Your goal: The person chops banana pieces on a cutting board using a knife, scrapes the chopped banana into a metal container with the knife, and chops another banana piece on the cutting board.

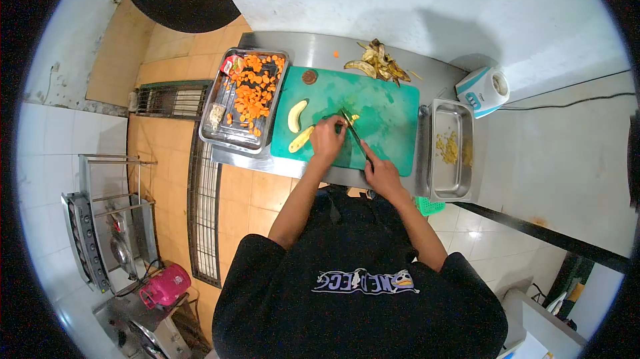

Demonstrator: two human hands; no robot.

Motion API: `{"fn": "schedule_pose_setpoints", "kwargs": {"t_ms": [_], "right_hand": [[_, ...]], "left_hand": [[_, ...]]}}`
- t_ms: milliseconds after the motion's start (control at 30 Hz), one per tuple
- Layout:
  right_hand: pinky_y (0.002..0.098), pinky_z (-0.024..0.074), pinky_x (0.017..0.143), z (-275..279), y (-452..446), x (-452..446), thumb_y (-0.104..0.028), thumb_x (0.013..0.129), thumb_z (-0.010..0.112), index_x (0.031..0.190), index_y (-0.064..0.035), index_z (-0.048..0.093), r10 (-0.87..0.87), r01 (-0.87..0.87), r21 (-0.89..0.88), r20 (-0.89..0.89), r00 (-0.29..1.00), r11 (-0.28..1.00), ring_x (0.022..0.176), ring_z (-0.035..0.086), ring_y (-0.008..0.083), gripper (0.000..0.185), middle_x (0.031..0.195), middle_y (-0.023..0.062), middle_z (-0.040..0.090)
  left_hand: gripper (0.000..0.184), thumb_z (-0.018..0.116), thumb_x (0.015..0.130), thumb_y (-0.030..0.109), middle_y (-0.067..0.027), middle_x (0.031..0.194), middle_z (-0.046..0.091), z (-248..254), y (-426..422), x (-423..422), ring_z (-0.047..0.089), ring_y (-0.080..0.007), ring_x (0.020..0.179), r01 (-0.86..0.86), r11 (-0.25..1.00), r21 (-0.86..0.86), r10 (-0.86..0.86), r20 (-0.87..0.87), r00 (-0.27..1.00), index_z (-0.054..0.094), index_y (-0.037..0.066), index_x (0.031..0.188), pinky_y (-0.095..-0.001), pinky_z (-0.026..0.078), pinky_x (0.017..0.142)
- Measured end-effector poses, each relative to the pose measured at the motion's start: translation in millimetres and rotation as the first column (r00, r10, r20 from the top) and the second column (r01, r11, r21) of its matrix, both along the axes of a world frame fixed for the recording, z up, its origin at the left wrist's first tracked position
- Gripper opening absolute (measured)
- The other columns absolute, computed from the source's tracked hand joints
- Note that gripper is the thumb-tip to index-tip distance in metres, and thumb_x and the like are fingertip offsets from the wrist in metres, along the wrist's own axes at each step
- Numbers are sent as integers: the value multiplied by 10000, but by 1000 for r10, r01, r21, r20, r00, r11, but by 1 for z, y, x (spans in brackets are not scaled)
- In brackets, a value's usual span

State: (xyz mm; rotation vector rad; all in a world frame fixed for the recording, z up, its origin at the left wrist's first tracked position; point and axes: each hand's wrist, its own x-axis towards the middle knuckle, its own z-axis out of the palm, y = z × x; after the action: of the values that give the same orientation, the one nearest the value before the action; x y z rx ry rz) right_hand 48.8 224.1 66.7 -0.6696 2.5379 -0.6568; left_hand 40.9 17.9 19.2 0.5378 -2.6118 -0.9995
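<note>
My right hand (383, 176) grips a knife (357, 138), its blade angled up and left across the green cutting board (390, 119). Close to the blade, my left hand (327, 138) is closed with curled fingers on a banana, mostly hidden under it. Small yellow pieces (355, 118) lie by the blade near the tip. One yellow banana (301, 139) reaches up to the side of my left hand; I cannot tell if it is the held one. A paler peeled banana (297, 116) lies to its left. A round brown object (309, 77) sits at the board's upper left.
Left of the board stands a metal tray (230, 142) with orange carrot pieces (253, 99), a red packet (232, 64) and a pale bag (217, 114). Banana peels (380, 62) lie behind the board. A steel pan (460, 182) holds yellow pieces on the right, near a white appliance (483, 91).
</note>
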Motion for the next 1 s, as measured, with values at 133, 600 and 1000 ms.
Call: {"fn": "schedule_pose_setpoints", "kwargs": {"t_ms": [133, 600, 1000], "right_hand": [[601, 545, 716, 9, 5, -5, -195, 970, 550, 1603, -311, 340, 14, -14, -44, 1, 1000, 999, 706, 673, 465, 678, 769, 258, 678], [590, 552, 686, 11, 2, -3, -219, 967, 550, 1589, -323, 369, -6, 5, -12, -15, 1000, 1000, 677, 667, 455, 656, 746, 244, 672], [584, 555, 709, 19, 3, -3, -229, 970, 553, 1576, -345, 390, -27, 27, -18, 0, 1000, 999, 709, 677, 458, 638, 748, 248, 672]], "left_hand": [[107, 773, 836, 204, -73, 891, 763, 3, -2, -5, 710, -322, 835, -6, 1000, -30, 7, 7, 1000, 748, 154, 927, -464, 559, 681], [172, 743, 878, 334, -68, 907, 781, 1, -8, -8, 745, -309, 828, -12, 997, 82, 2, 116, 993, 741, 186, 964, -451, 562, 680], [201, 762, 861, 246, -56, 937, 790, -3, -10, -11, 751, -301, 817, -18, 990, 143, 0, 125, 992, 701, 149, 1027, -450, 570, 692]]}}
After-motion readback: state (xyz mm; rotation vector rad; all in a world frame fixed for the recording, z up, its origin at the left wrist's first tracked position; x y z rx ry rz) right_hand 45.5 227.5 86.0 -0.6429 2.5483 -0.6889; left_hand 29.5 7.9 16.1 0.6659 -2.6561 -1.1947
